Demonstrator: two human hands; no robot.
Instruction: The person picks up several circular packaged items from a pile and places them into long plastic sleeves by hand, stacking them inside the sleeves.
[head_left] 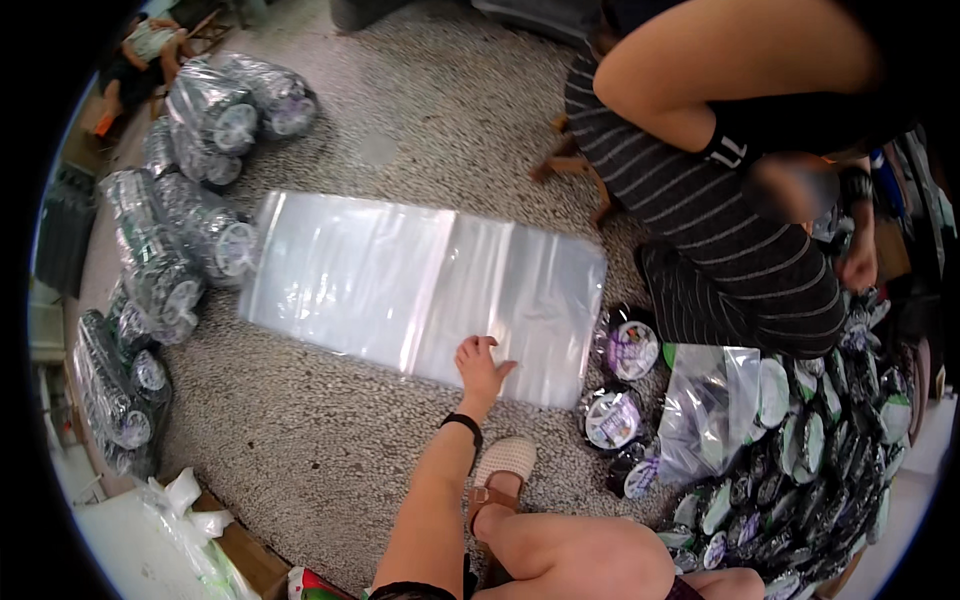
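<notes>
— Fingers spread, that one hand (483, 366) lies flat on the near edge of the large clear plastic bag (420, 285); a black band sits on its wrist. From the way the forearm comes up from the lower edge and the thumb points, I take it for the left hand, open and pressing down, gripping nothing.

— And the other hand?

— Right hand is nowhere to be seen. Only a bent knee and a foot in a beige woven shoe (503, 463) show just below the wrist.

— Where does the bag lie?

— Spread out flat on the grey speckled stone floor (330, 440), middle of the view, long side running left to right.

— What is around it?

— Left of the bag, clear sacks packed with round black lidded tubs (185, 235) are piled in a curve along the floor. Right of it, a few loose tubs with white and purple lids (628, 350) stand just beside the bag's right end, and beyond them a heap of the same tubs (810, 470) with a smaller, part-filled clear bag (705, 400). Another person in a black and white striped garment (720, 220) crouches at upper right, well apart from the hand.
</notes>
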